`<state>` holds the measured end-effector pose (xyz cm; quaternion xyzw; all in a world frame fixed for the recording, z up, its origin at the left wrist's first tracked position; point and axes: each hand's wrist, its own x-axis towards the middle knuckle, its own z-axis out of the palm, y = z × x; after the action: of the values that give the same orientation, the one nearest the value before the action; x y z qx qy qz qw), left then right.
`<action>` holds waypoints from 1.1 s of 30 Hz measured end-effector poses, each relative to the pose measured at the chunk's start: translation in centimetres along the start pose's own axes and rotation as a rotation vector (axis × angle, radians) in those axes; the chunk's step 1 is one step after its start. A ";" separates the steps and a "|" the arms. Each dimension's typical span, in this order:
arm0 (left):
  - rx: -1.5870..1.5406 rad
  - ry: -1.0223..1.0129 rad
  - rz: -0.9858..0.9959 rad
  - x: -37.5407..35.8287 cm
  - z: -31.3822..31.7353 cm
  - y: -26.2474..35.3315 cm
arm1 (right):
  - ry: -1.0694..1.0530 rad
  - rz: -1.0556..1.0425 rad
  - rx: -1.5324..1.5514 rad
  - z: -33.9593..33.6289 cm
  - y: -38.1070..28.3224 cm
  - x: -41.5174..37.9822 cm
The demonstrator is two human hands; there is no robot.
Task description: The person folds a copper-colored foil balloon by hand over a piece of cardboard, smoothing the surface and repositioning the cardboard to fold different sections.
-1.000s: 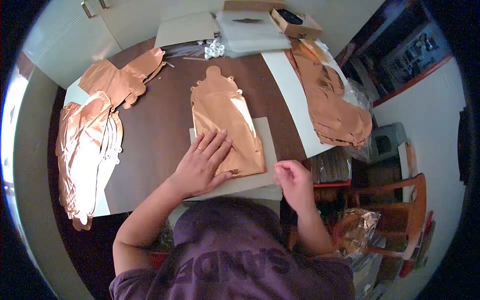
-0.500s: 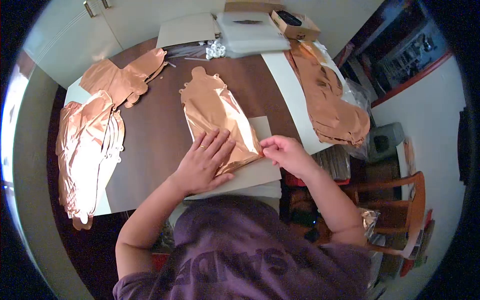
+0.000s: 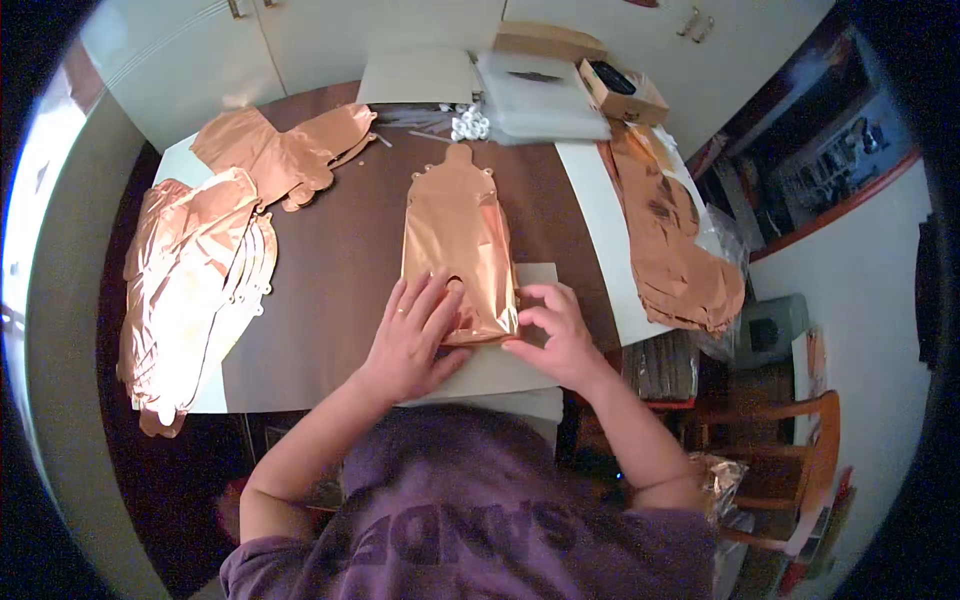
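Observation:
A flat copper-coloured foil piece [image 3: 455,220] lies lengthwise in the middle of the brown table, its rounded tab pointing away from me. Its near end rests over a pale board [image 3: 500,368]. My left hand [image 3: 412,335] lies flat across the foil's lower left part, fingers spread, a ring on one finger. At the lower right edge of the foil is my right hand [image 3: 555,335], its fingers apart and bent, fingertips touching or close beside the edge. Nothing shows between those fingers.
More copper foil pieces [image 3: 190,270] are piled at the left, others [image 3: 670,230] at the right. White small parts [image 3: 470,123], clear plastic bags [image 3: 540,100] and an open cardboard box [image 3: 625,95] stand at the back. A wooden chair [image 3: 825,440] is at right.
The foil piece has turned straighter, and its far end now points more directly away. My right hand has opened from a pinch at the foil's corner. The camera view has shifted somewhat.

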<state>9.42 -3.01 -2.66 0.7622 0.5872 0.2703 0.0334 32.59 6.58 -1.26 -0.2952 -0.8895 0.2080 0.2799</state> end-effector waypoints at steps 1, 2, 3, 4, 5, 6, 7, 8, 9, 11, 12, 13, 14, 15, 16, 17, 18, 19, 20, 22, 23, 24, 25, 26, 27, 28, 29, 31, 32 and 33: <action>0.014 0.053 -0.044 -0.5 -0.1 0.4 | 0.010 0.037 0.086 0.9 0.3 0.1; 0.000 0.091 -0.053 -1.3 -0.1 0.8 | 0.020 0.076 0.174 2.1 1.0 0.0; -0.013 0.128 -0.059 -2.3 -0.1 1.2 | 0.031 0.116 0.262 3.0 1.3 0.3; -0.025 0.165 -0.062 -3.1 -0.2 1.4 | 0.086 0.124 0.385 2.6 0.1 1.2; -0.040 0.137 0.015 -3.5 -0.1 1.4 | 0.096 0.172 0.402 1.5 -0.7 2.3; -0.059 0.108 0.090 -4.0 0.2 1.4 | 0.103 0.224 0.418 0.1 -1.2 3.5; -0.081 0.079 0.165 -4.3 0.3 1.4 | 0.109 0.277 0.431 -0.9 -1.0 4.7; -0.045 0.049 0.127 -4.4 0.1 1.4 | 0.099 0.260 0.496 -1.8 0.0 6.0; -0.008 0.021 0.088 -4.5 -0.2 1.4 | 0.089 0.242 0.561 -2.7 1.0 7.6; 0.067 -0.030 0.019 -4.1 -1.0 0.9 | -0.013 0.221 0.435 -5.7 0.8 11.1; 0.102 -0.049 0.011 -4.3 -1.0 -0.1 | -0.050 0.192 0.366 -7.0 0.0 12.5; 0.117 -0.060 -0.006 -4.2 -1.7 -1.1 | -0.091 0.163 0.297 -8.3 -1.0 13.6; 0.132 -0.070 -0.027 -3.9 -2.5 -2.2 | -0.113 0.092 0.218 -9.1 -1.7 14.4; 0.147 -0.080 -0.050 -3.9 -3.3 -3.4 | -0.133 -0.018 -0.041 -9.8 -3.2 14.8; 0.176 -0.034 -0.079 -4.2 -3.8 -4.8 | -0.150 -0.126 -0.300 -10.4 -5.2 15.1; 0.206 0.013 -0.105 -4.5 -4.1 -6.4 | -0.160 -0.233 -0.560 -10.6 -7.2 15.3; 0.235 0.059 -0.129 -4.6 -4.2 -7.2 | -0.197 -0.366 -0.728 -10.2 -9.2 15.0; 0.200 0.069 -0.140 -4.5 -4.3 -7.2 | -0.164 -0.593 -0.839 -8.6 -10.0 14.5; 0.166 0.080 -0.150 -4.4 -4.6 -7.1 | -0.109 -0.705 -1.026 -5.9 -10.0 13.4; 0.137 0.109 -0.138 -4.1 -5.1 -6.0 | -0.197 -0.822 -1.020 -2.0 -11.3 11.3; 0.079 0.101 -0.129 -4.0 -4.9 -5.4 | -0.164 -0.802 -1.005 0.5 -11.1 10.1; 0.021 0.093 -0.121 -4.0 -4.7 -5.0 | -0.242 -0.740 -1.010 2.4 -11.0 9.1; -0.035 0.087 -0.116 -4.1 -4.4 -4.6 | -0.233 -0.679 -1.008 4.2 -10.4 8.4; -0.107 0.130 -0.131 -4.2 -3.9 -4.3 | -0.225 -0.622 -1.006 6.0 -9.6 7.9; -0.139 0.160 -0.167 -4.5 -3.8 -4.3 | -0.220 -0.565 -1.003 7.4 -9.0 7.4; -0.172 0.189 -0.203 -4.8 -3.8 -4.2 | -0.232 -0.481 -0.996 8.3 -8.7 6.9; -0.205 0.218 -0.238 -5.0 -3.7 -4.3 | -0.210 -0.425 -0.955 9.0 -8.5 6.7; -0.149 0.236 -0.252 -5.1 -4.0 -4.8 | -0.164 -0.304 -0.874 9.6 -8.7 6.5; -0.118 0.249 -0.256 -4.9 -4.1 -5.1 | -0.156 -0.264 -0.729 9.4 -8.9 6.1; -0.103 0.258 -0.253 -4.8 -4.2 -5.2 | -0.149 -0.224 -0.583 8.5 -9.9 5.9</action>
<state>2.19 -6.89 -2.75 0.6386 0.6632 0.3892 0.0308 19.27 1.29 -0.14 -0.2474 -0.9566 -0.0668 0.1386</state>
